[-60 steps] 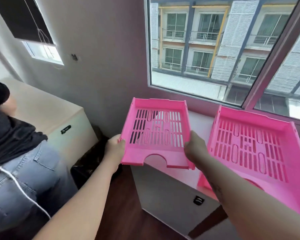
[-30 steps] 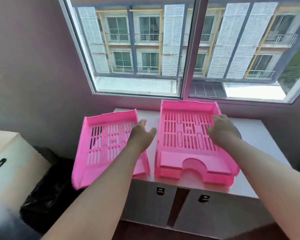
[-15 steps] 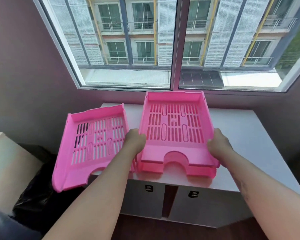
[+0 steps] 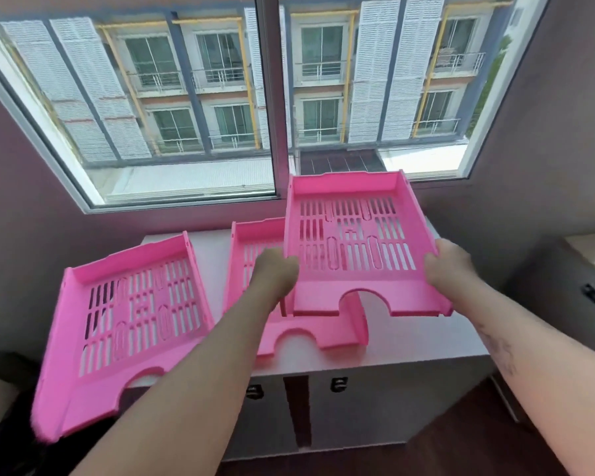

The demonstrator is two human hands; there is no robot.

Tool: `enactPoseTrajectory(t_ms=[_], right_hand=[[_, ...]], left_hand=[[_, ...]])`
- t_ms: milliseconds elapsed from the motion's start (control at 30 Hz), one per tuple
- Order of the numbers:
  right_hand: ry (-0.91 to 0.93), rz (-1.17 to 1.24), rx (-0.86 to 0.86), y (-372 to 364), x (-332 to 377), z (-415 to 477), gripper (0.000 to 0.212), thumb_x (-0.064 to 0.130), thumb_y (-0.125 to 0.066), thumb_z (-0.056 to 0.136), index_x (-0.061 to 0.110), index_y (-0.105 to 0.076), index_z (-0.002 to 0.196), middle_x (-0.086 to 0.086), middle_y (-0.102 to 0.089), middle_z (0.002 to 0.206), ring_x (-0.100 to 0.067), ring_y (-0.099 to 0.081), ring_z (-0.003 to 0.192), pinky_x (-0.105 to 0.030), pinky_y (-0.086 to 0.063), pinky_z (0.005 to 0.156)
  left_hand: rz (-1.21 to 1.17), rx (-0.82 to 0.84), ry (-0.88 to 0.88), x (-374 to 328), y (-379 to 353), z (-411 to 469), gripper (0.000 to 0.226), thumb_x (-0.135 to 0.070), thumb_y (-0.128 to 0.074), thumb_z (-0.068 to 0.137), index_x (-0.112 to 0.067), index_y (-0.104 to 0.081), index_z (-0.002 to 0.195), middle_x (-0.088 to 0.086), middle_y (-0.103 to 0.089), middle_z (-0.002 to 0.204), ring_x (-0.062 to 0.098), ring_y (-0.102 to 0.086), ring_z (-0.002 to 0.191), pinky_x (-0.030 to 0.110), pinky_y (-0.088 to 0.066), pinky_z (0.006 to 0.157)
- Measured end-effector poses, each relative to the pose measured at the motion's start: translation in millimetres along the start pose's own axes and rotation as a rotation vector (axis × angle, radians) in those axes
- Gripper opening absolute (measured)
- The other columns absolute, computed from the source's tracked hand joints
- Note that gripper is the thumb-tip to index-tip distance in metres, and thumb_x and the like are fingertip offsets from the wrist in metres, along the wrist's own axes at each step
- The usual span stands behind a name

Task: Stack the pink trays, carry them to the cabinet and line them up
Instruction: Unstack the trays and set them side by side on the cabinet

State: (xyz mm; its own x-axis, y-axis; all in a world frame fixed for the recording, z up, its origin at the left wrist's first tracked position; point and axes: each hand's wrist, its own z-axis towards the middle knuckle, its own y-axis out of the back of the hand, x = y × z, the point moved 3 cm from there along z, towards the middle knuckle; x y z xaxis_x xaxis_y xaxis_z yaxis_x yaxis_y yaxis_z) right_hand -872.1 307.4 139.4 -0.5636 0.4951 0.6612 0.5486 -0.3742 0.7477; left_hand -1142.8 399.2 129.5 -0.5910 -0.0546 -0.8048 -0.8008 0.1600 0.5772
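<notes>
Under the window [image 4: 186, 97], on the white cabinet [image 4: 409, 365], no writing could be read on anything. Half a second earlier two trays sat nested there; now the top tray [image 4: 358, 249] was lifted clear, its sides pinched by the left hand [image 4: 275, 273] and right hand [image 4: 447, 266], fingers curled shut on it. Below those fingers the middle tray [image 4: 310, 338] stayed; left of them, a third tray [image 4: 131, 324] overhung the edge.
</notes>
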Motion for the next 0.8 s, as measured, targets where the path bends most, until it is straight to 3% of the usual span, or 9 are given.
enactPoseTrajectory(t_ms=[100,267,400,567,633,733,800], right_hand=[[-0.037,-0.005,-0.038,29,-34,11,0.026,0.004,-0.037,0.094,0.004,-0.058,0.109,-0.012,-0.055,0.092,-0.016,-0.045,0.061,-0.023,-0.031,0.050],[-0.055,-0.024,-0.054,60,-81,37,0.029,0.003,-0.040,0.092,0.004,-0.060,0.113,-0.016,-0.060,0.100,-0.030,-0.051,0.081,-0.031,-0.037,0.065],[-0.048,-0.020,0.001,62,-112,58,0.030,0.004,-0.040,0.093,0.004,-0.061,0.116,-0.015,-0.061,0.100,-0.030,-0.053,0.083,-0.032,-0.037,0.066],[-0.074,0.041,0.071,45,-140,76,0.027,0.004,-0.038,0.091,0.004,-0.061,0.104,-0.017,-0.064,0.098,-0.031,-0.056,0.079,-0.034,-0.042,0.063],[-0.087,0.074,0.108,39,-146,81,0.026,0.003,-0.036,0.090,0.004,-0.060,0.100,-0.017,-0.064,0.095,-0.031,-0.055,0.076,-0.032,-0.043,0.058],[-0.103,0.119,0.146,25,-153,85,0.024,0.003,-0.035,0.089,0.005,-0.058,0.096,-0.017,-0.064,0.092,-0.034,-0.059,0.079,-0.038,-0.048,0.065],[-0.093,0.107,0.139,19,-155,88,0.023,0.005,-0.036,0.090,0.005,-0.058,0.097,-0.017,-0.064,0.090,-0.036,-0.060,0.080,-0.043,-0.051,0.072]], left_hand=[[-0.026,0.069,-0.019,-22,-43,2,0.023,-0.009,-0.046,0.090,0.005,-0.065,0.092,0.013,-0.063,0.080,0.025,-0.052,0.068,0.031,-0.045,0.060],[-0.055,0.122,0.033,-42,-106,-2,0.033,-0.013,-0.043,0.094,0.006,-0.059,0.115,0.020,-0.066,0.112,0.029,-0.065,0.086,0.043,-0.059,0.081],[0.076,0.126,0.084,-45,-141,-11,0.048,-0.019,-0.041,0.097,0.002,-0.047,0.139,0.022,-0.053,0.142,0.036,-0.059,0.119,0.047,-0.050,0.102],[0.318,0.079,0.092,-37,-166,-14,0.051,-0.024,-0.037,0.101,-0.002,-0.036,0.147,0.016,-0.025,0.161,0.035,-0.036,0.142,0.050,-0.038,0.112],[0.331,0.062,0.111,-35,-173,-16,0.052,-0.022,-0.035,0.102,-0.004,-0.028,0.151,0.011,-0.007,0.166,0.033,-0.040,0.140,0.039,-0.048,0.098],[0.317,0.001,0.063,-33,-180,-20,0.061,-0.007,-0.034,0.101,-0.018,-0.013,0.157,0.005,0.003,0.167,0.025,-0.062,0.116,0.023,-0.047,0.056],[0.298,-0.020,0.008,-32,-182,-26,0.071,0.000,-0.036,0.098,-0.025,-0.007,0.157,0.000,0.004,0.167,0.021,-0.061,0.116,0.024,-0.054,0.054]])
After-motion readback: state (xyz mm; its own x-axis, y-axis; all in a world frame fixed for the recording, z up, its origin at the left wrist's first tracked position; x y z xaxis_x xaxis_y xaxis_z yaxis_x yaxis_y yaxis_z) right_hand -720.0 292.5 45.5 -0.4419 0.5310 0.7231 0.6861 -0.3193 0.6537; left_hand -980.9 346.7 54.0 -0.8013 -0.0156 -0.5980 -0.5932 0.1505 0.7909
